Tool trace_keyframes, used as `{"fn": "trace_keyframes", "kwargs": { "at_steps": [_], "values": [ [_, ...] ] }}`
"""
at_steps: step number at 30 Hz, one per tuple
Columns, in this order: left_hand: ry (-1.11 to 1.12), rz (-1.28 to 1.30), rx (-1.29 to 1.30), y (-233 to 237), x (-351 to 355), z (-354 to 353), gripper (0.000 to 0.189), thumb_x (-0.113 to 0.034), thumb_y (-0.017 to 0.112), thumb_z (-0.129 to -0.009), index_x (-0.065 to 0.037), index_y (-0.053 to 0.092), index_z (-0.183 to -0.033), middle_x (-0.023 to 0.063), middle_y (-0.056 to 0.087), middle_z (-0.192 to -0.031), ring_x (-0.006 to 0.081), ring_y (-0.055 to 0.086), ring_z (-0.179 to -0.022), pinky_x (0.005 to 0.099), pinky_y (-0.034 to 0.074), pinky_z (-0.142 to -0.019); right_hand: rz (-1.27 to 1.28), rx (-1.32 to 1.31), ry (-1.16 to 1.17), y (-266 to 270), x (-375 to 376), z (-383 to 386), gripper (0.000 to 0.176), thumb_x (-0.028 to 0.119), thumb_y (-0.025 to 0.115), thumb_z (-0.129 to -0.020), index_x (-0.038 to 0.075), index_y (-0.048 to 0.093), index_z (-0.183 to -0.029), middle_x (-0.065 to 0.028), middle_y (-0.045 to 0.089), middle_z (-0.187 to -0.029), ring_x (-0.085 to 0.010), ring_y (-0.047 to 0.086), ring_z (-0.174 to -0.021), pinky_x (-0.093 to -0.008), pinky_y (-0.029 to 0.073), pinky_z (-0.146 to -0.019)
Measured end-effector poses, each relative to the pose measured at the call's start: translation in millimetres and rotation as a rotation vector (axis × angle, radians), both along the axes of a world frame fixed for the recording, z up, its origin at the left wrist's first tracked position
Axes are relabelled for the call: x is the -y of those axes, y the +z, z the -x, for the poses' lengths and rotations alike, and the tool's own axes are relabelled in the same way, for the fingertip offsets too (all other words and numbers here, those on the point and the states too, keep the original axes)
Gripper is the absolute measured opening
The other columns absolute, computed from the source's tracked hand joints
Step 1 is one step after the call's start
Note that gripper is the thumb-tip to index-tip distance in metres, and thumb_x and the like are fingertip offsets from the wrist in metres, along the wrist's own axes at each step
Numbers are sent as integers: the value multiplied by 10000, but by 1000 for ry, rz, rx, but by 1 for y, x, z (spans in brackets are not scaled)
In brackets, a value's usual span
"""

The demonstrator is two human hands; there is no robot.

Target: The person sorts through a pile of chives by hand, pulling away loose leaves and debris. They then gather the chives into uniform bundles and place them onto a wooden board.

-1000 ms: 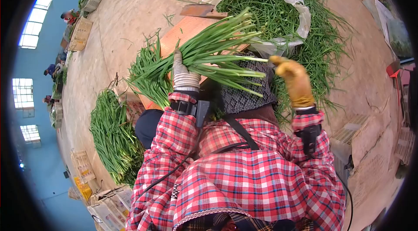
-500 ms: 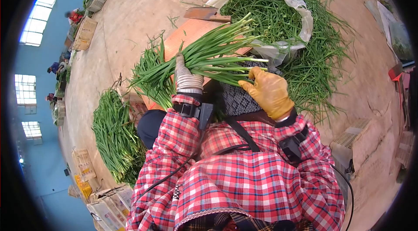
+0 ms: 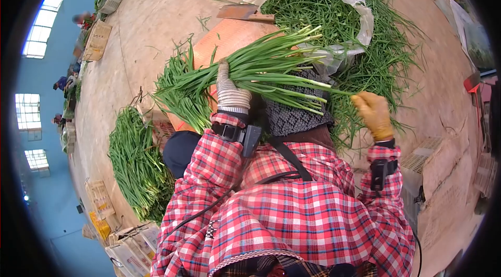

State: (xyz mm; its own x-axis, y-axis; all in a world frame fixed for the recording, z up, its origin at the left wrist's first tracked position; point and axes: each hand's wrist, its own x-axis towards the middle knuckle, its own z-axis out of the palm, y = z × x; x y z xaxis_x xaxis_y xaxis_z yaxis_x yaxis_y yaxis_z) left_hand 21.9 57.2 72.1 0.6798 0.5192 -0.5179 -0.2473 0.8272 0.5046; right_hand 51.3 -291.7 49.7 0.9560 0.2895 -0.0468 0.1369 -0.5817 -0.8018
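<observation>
Cannot read small writing (image 3: 136, 263) on crate (image 3: 130, 250). Gripping greens (image 3: 276, 63) with left hand (image 3: 230, 89), leaf (image 3: 342, 91) with right hand (image 3: 373, 115). See open floor (image 3: 151, 42) past board (image 3: 222, 38) edge.

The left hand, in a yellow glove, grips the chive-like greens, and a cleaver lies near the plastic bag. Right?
The colour is wrong: the head view shows the left hand, in a pale glove, grips the chive-like greens, and a cleaver lies near the plastic bag.

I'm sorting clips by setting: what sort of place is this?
Probably a produce-sorting shed or warehouse: a bunch of long greens, a heap of loose leaves on the floor, and crates near a blue wall.
</observation>
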Motion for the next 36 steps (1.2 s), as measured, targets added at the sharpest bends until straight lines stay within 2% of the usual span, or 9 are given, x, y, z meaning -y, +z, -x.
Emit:
{"fn": "trace_keyframes", "kwargs": {
  "at_steps": [3,7,10,14,20,26,27,30,36],
  "values": [
    [21,-54,-53,1,-2,0,339,-245,642,-910,-22,557,-1151,163,624,-1137,347,622,-1008,522,547,-864,567,149,-214,-67,90,0,249,264,650,-843,44,682,-955,-156,650,-792,-307,631,-726,-430,487,-680],
    [3,-17,-15,-16,-19,-1,362,-246,640,-911,-16,555,-1178,172,611,-1172,358,597,-1060,539,517,-913,285,234,-116,-44,65,5,540,294,677,-821,62,543,-1290,-210,633,-1128,-318,644,-930,-401,507,-813],
    [-68,9,31,-13,-19,3,383,-263,628,-918,-11,549,-1195,189,597,-1206,376,581,-1091,558,489,-945,-182,-262,125,9,-29,14,540,343,703,-821,37,577,-1248,-184,674,-1051,-210,667,-892,-322,516,-760],
    [-149,-1,61,-22,-26,4,442,-313,620,-918,6,531,-1212,227,564,-1245,430,565,-1094,622,478,-916,-63,-57,308,-13,-83,13,285,287,630,-837,32,705,-937,-162,688,-848,-246,667,-676,-363,515,-667],
    [-157,-27,63,-25,-40,12,396,-326,596,-935,-18,576,-1183,157,625,-1183,331,621,-1024,490,535,-894,-320,-400,-55,-17,-18,-6,330,272,601,-914,-16,696,-784,-58,640,-677,-119,538,-503,-258,441,-533],
    [-229,-184,56,-11,-28,19,502,-426,654,-877,-26,572,-1169,161,643,-1115,337,634,-973,511,550,-819,-896,-272,35,28,-45,-21,256,238,625,-924,-2,685,-992,-38,671,-856,-59,569,-695,-209,455,-641],
    [-225,-158,54,-8,-24,19,497,-427,650,-881,-28,573,-1168,158,641,-1121,331,630,-985,503,545,-839,-978,-277,-3,29,-51,-25,309,195,676,-874,-21,640,-1092,-99,658,-1039,-153,617,-933,-270,483,-829],
    [-240,-132,108,-9,-27,22,485,-408,644,-891,-24,570,-1179,156,635,-1142,321,624,-1013,498,534,-883,-349,397,148,57,-63,-36,381,203,707,-823,-18,629,-1123,-167,597,-1193,-281,565,-1130,-351,425,-989],
    [-258,-124,189,-18,-31,21,410,-365,671,-882,-40,587,-1117,138,652,-1083,296,642,-966,470,552,-861,-576,-91,350,45,-101,-44,515,177,725,-812,29,530,-1265,-130,620,-1174,-247,570,-1110,-346,449,-934]
  ]
}}
